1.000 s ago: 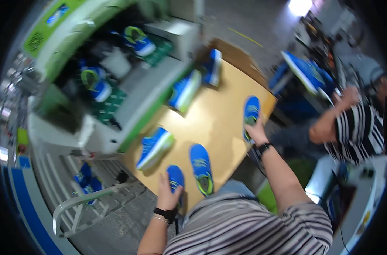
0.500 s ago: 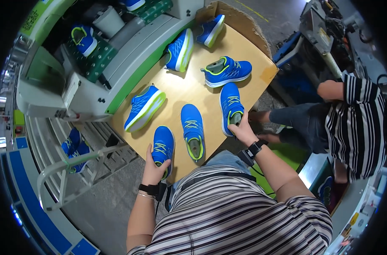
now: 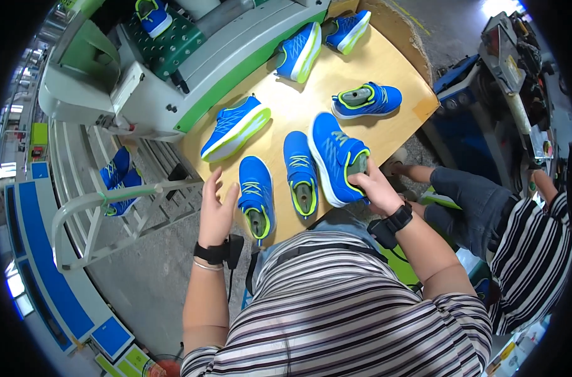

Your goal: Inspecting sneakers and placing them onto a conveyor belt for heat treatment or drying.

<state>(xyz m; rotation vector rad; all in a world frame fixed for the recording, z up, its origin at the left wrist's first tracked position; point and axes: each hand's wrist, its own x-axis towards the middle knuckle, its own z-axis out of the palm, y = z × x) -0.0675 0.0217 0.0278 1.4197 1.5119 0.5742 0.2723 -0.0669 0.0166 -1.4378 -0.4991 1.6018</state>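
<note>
My right hand [image 3: 380, 190] grips the heel end of a blue sneaker [image 3: 329, 141] with lime lining and a grey-green last inside; the shoe is raised and tilted toward me. My left hand [image 3: 217, 210] is empty, its fingers apart, just left of another blue sneaker [image 3: 254, 182] that lies at the near edge of the wooden tabletop [image 3: 280, 119]. Between them a third sneaker [image 3: 299, 160] points away from me, a last showing in its opening.
More blue sneakers lie farther off: one on its side [image 3: 234, 129], one upright at right [image 3: 371, 100], two at the back. A green-edged machine [image 3: 217, 88] borders the table's left. A metal rack [image 3: 110, 195] holds shoes. At right stands a person in a striped shirt [image 3: 534, 251].
My left hand has let go of the near-left sneaker and moved slightly left and up. The right hand has lifted its sneaker off the table and tilted it. The whole view has shifted.
</note>
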